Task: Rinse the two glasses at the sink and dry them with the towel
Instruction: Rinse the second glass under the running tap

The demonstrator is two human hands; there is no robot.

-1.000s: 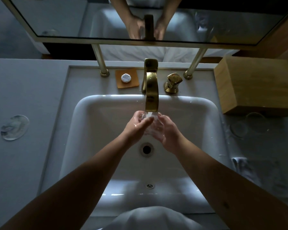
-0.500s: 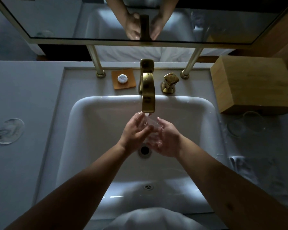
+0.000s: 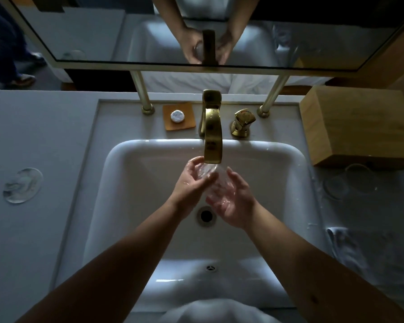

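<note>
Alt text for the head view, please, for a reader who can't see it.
Both hands, left hand and right hand, hold a clear glass under the brass faucet over a white sink. A second glass and a towel lie on the counter to the right.

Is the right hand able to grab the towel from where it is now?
Probably yes, but not right away. The towel lies on the counter on the right hand's own side with nothing between them, yet that hand cups the glass under the faucet with the left hand.
</note>
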